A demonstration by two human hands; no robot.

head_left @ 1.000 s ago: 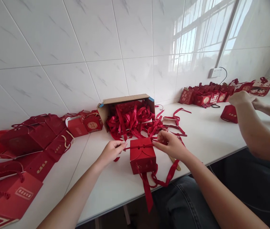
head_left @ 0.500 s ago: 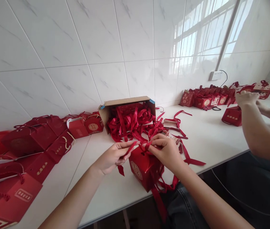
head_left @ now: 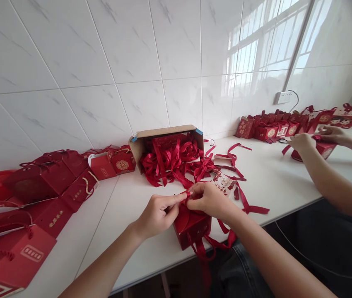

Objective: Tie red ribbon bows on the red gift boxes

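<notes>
A red gift box [head_left: 191, 227] stands near the front edge of the white table [head_left: 126, 248], with ribbon ends trailing from its side. Over its top, my left hand [head_left: 160, 213] is closed in a pinch, its forefinger pressed to a red ribbon [head_left: 186, 196]. My right hand [head_left: 208, 198] pinches the same ribbon from the other side, fingers bent together. How the ribbon loops between the fingertips is partly hidden. Just behind lies an open cardboard box [head_left: 135, 153] on its side, with red ribbons [head_left: 176, 159] spilling out.
Red gift boxes [head_left: 45, 174] crowd the left side, and more boxes [head_left: 269, 126] line the wall at right. A printed card [head_left: 224, 182] lies among loose ribbons behind my right hand. Another person's hands [head_left: 303, 142] work on a red box [head_left: 325, 150] at right.
My hands have drawn together over the gift box, and the ribbon between them is pulled in closer. The box has turned somewhat. The other person's hands have lowered onto their box.
</notes>
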